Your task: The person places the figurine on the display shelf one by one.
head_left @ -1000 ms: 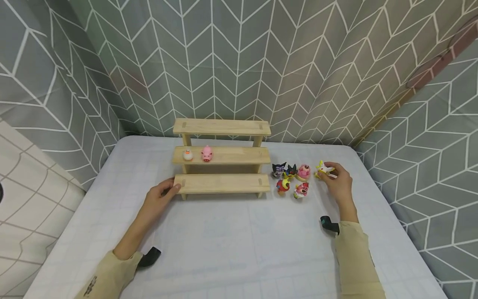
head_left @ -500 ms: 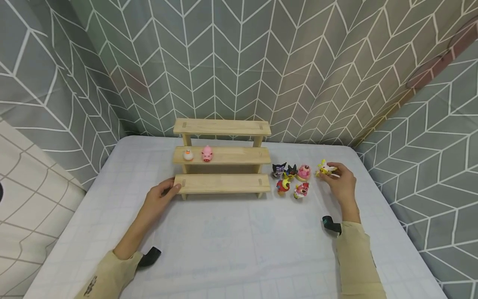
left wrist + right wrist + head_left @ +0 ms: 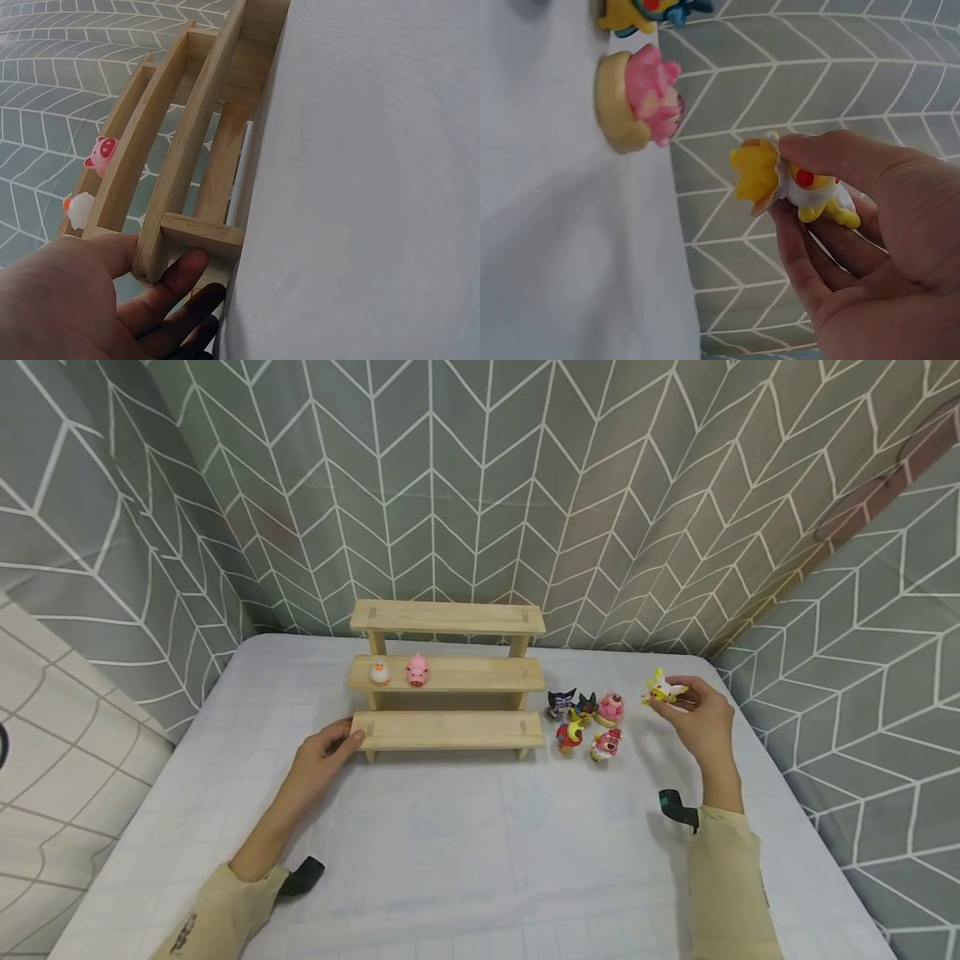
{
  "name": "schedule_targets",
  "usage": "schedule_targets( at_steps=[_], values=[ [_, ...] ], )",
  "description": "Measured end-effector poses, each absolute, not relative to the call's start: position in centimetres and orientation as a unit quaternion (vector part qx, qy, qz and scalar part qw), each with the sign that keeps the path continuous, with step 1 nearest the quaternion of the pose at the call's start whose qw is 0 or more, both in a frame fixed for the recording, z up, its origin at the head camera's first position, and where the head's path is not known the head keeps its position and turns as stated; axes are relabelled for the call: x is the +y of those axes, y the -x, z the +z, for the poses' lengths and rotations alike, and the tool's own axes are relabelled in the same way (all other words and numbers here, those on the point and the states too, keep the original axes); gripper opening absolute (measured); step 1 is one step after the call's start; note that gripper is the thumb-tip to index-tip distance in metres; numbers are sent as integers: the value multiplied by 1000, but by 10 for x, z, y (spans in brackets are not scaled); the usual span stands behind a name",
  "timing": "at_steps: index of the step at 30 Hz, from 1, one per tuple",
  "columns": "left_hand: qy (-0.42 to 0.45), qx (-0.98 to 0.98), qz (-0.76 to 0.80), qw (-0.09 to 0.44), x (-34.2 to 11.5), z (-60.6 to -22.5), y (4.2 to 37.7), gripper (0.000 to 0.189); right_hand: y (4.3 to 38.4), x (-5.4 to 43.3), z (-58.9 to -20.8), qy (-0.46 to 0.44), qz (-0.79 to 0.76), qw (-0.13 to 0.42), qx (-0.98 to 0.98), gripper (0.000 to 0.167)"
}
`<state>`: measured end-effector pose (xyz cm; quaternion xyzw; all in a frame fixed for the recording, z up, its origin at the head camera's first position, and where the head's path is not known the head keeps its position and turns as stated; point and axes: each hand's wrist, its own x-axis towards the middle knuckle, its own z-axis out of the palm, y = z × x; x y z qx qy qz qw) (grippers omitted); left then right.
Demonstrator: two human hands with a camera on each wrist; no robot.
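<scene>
A three-tier wooden display stand point(image 3: 450, 729) stands toward the back of the table. My left hand point(image 3: 318, 768) grips the left end of its bottom step, thumb on top and fingers underneath, as the left wrist view shows. A white duck figurine point(image 3: 380, 673) and a pink pig figurine point(image 3: 417, 670) sit on the left half of the middle step. To the right of the stand, my right hand point(image 3: 703, 720) pinches a yellow and white figurine point(image 3: 754, 172) with red cheeks between thumb and fingers, above the table. Part of that figurine is hidden by the thumb.
Several small figurines stand between the stand and my right hand: a dark one point(image 3: 560, 703), a black and yellow one point(image 3: 584, 707), a pink one point(image 3: 611, 710), a red and yellow one point(image 3: 570, 737) and a red and white one point(image 3: 605, 745). A patterned curtain point(image 3: 480, 485) hangs behind the table.
My right hand has lifted the yellow and white figurine and moved slightly right and away from the other figurines. My left hand stays on the stand.
</scene>
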<state>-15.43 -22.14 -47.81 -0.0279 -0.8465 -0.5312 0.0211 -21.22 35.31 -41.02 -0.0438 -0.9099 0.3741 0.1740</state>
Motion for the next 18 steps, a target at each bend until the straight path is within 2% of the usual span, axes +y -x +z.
schedule_targets(
  at_steps=[9,18],
  values=[
    [29,-845,-533,21,-220,-478,153,36,202,332,-387,12,361,178,-915,46],
    [26,-845,-533,23,-221,-478,153,39,206,299,-376,-49,361,190,-912,44]
  ],
)
